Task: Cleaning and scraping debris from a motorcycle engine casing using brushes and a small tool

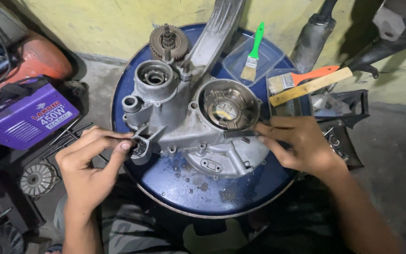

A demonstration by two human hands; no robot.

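Observation:
A grey metal engine casing [189, 117] lies on top of a round blue drum [175, 183]. My left hand [90, 162] pinches a small dark part at the casing's lower left lug [142, 146]. My right hand [301, 146] grips a flat dark metal tool [240, 134] and presses its tip against the rim of the casing's round cavity [229, 106]. A toothed gear on a shaft [167, 42] stands at the casing's far end.
A green-handled brush [253, 54] and an orange-handled brush [301, 77] lie in clear tubs at the back right beside a wooden stick [311, 87]. A purple box-shaped machine [24, 115] sits left. Loose rods and a round finned part [36, 178] lie on the floor.

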